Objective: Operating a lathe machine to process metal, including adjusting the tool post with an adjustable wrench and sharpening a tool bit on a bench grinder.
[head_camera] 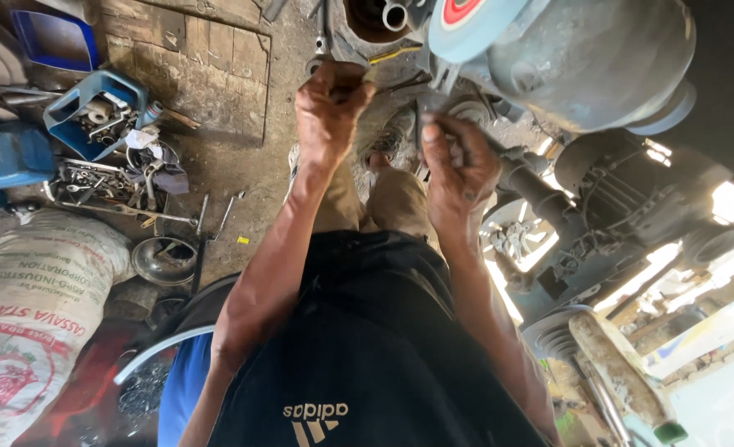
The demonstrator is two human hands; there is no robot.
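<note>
Though raised, both hands (331, 112) fisted.

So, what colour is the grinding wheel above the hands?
The wheel is pale blue-grey with a red centre label, best seen in the head view.

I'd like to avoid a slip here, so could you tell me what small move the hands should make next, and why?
Probably steady the small metal part in the right hand before the left hand works its tool further: both are raised close together beside the grinder wheel.
</note>
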